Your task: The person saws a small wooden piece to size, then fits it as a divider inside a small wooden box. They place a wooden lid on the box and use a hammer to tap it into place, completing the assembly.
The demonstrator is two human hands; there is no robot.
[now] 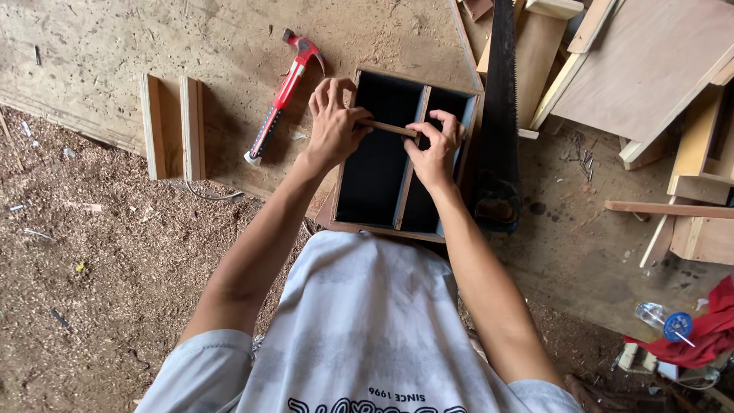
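A black-lined wooden box [378,176] with a lengthwise divider [410,164] lies in front of me on a plywood sheet. Both hands hold a thin wooden strip [390,128] crosswise over the box's left compartment. My left hand [332,126] grips the strip's left end at the box's left wall. My right hand [437,149] pinches its right end just above the divider.
A red-handled claw hammer [281,95] lies left of the box, with a small U-shaped plywood piece [172,126] beyond it. A hand saw [501,115] lies along the box's right side. Boards and offcuts [650,84] pile up at right; sawdust covers the ground at left.
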